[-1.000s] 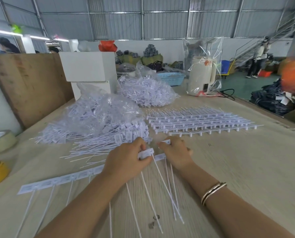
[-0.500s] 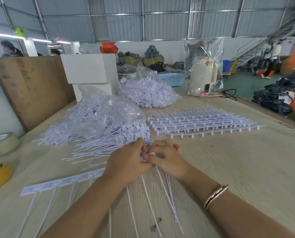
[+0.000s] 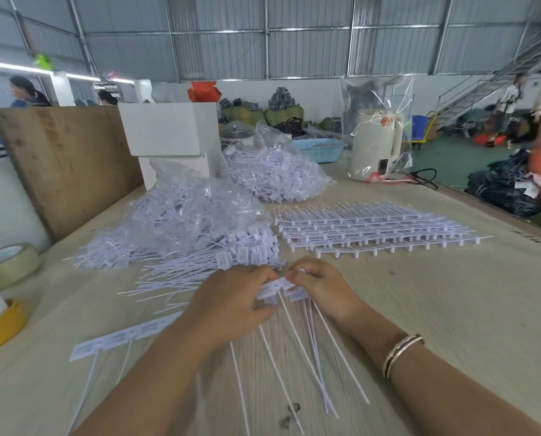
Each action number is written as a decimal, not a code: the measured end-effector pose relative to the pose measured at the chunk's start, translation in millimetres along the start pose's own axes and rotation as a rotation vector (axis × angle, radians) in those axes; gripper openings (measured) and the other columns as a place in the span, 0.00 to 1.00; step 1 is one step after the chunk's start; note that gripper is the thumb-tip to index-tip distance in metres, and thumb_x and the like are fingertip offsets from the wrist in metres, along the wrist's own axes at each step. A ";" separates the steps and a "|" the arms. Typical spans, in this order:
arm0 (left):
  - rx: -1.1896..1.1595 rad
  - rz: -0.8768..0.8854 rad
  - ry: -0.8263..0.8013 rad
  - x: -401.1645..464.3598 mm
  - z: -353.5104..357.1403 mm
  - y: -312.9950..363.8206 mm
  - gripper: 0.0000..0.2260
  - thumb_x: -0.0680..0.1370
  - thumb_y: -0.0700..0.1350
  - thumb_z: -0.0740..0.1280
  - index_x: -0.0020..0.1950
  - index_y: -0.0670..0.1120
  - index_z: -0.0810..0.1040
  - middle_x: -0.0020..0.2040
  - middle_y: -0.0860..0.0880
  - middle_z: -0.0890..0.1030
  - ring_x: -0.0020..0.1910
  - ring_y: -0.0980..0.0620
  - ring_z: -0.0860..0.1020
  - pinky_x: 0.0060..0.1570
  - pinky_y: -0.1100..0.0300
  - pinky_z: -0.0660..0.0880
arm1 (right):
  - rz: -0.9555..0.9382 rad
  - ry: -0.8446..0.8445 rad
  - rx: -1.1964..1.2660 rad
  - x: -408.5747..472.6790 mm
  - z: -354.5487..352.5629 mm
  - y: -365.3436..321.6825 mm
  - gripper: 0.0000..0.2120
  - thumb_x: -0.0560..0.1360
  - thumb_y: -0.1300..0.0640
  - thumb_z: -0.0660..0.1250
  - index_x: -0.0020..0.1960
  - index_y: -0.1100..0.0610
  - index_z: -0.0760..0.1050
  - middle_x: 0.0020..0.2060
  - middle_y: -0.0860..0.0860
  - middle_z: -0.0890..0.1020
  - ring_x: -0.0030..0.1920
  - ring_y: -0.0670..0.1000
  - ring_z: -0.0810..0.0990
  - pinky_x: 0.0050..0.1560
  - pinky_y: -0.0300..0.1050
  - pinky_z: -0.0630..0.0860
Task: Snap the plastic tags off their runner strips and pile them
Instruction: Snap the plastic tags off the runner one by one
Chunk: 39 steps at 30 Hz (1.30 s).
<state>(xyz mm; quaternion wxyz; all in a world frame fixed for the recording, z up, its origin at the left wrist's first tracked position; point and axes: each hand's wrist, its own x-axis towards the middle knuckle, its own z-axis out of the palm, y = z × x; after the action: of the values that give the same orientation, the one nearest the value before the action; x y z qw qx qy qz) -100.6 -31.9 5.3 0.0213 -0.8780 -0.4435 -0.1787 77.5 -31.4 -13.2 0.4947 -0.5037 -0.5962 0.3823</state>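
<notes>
Holding the strip of white tags [image 3: 156, 330] on the wooden table [image 3: 451, 309], the left hand [image 3: 231, 302] and right hand [image 3: 322, 286] pinch tags near the loose pile [image 3: 219, 256].

A single wide-angle camera worn on the person's head looks forward and down across the wooden table [image 3: 451, 309]. It sits close above the table's near edge, both forearms reaching in from below. Beyond the table's far end, the warehouse wall and roof curve with lens distortion.
</notes>
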 end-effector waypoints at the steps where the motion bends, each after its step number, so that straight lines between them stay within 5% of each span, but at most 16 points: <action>1: 0.012 0.003 0.049 0.9 1.4 2.5 0.15 0.74 0.58 0.64 0.59 0.58 0.71 0.51 0.56 0.78 0.46 0.55 0.74 0.39 0.60 0.64 | 0.003 0.000 0.006 -0.3 -0.2 0.2 0.15 0.74 0.64 0.67 0.31 0.52 0.77 0.36 0.47 0.78 0.43 0.48 0.77 0.61 0.55 0.71; 4: -0.001 0.004 0.147 2.5 4.7 5.8 0.11 0.74 0.55 0.65 0.54 0.56 0.75 0.46 0.55 0.79 0.43 0.53 0.75 0.36 0.60 0.61 | -0.011 -0.028 -0.055 -2.1 -1.8 0.9 0.13 0.73 0.57 0.69 0.31 0.49 0.78 0.36 0.48 0.80 0.49 0.51 0.78 0.66 0.60 0.64; 7: -0.023 0.014 0.172 2.2 7.8 5.6 0.09 0.73 0.54 0.66 0.52 0.55 0.76 0.43 0.53 0.79 0.41 0.51 0.75 0.35 0.60 0.62 | 0.006 -0.088 -0.138 -5.5 -4.8 -0.6 0.06 0.72 0.51 0.71 0.39 0.52 0.79 0.38 0.50 0.82 0.47 0.46 0.81 0.67 0.55 0.64; 11: -0.027 0.026 0.139 0.3 13.6 3.1 0.07 0.76 0.55 0.62 0.51 0.55 0.75 0.38 0.53 0.77 0.38 0.50 0.76 0.34 0.59 0.65 | -0.042 -0.132 -0.137 -9.0 -7.1 -4.1 0.03 0.73 0.56 0.71 0.42 0.55 0.79 0.39 0.51 0.81 0.42 0.47 0.80 0.60 0.50 0.70; 19: -0.068 -0.001 0.092 0.2 15.1 0.9 0.07 0.79 0.54 0.60 0.52 0.54 0.73 0.34 0.55 0.75 0.34 0.54 0.73 0.31 0.60 0.62 | -0.172 -0.040 -0.258 -11.6 -5.5 -8.3 0.03 0.73 0.56 0.70 0.42 0.49 0.79 0.40 0.45 0.80 0.47 0.44 0.78 0.64 0.62 0.65; 26: -0.244 -0.072 0.029 3.7 13.1 0.7 0.05 0.81 0.54 0.57 0.47 0.57 0.71 0.40 0.59 0.82 0.37 0.59 0.78 0.41 0.58 0.75 | -0.222 0.020 -0.181 -11.1 -3.7 -9.2 0.08 0.74 0.59 0.68 0.39 0.49 0.78 0.37 0.44 0.80 0.44 0.46 0.79 0.64 0.65 0.65; 33: -0.142 -0.086 0.058 2.4 15.1 -2.3 0.09 0.76 0.55 0.63 0.55 0.58 0.72 0.42 0.57 0.78 0.39 0.56 0.76 0.36 0.61 0.69 | 0.032 0.120 -0.139 -5.7 -9.3 1.4 0.14 0.77 0.51 0.64 0.32 0.45 0.74 0.32 0.45 0.75 0.40 0.47 0.74 0.66 0.61 0.63; 39: -0.165 -0.101 0.041 3.3 13.6 -3.0 0.11 0.74 0.57 0.65 0.54 0.57 0.69 0.43 0.56 0.80 0.40 0.55 0.77 0.38 0.58 0.74 | 0.129 0.202 -0.164 -2.0 -5.8 3.2 0.14 0.78 0.56 0.58 0.36 0.47 0.75 0.42 0.49 0.79 0.55 0.53 0.75 0.67 0.60 0.62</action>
<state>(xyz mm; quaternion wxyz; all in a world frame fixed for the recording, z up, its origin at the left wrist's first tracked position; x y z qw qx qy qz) -97.1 -24.8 -6.8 -0.0509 -0.8496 -0.4703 -0.2334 83.8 -32.9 -15.4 0.4836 -0.6156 -0.5390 0.3108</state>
